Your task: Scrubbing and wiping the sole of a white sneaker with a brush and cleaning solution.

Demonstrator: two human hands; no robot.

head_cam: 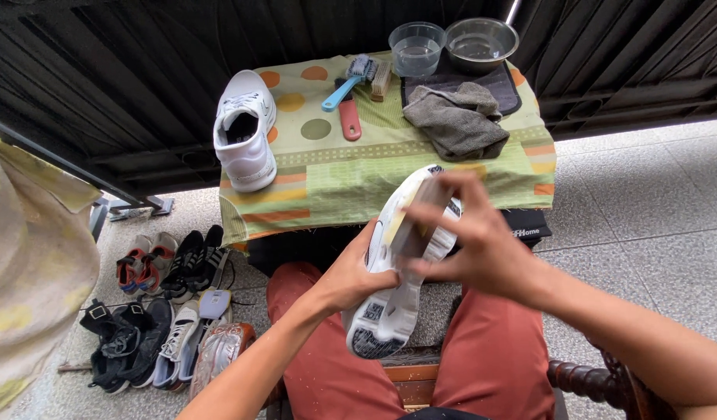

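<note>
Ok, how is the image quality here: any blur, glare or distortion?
Head view: even daylight, soft shadows; right hand and brush slightly motion-blurred; shoe and left hand fairly sharp; mild glare on the bowls; wide-angle bending at the edges.

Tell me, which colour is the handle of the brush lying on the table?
The brush handle is light blue, best seen in the head view; it lies on the patterned cloth.
</note>
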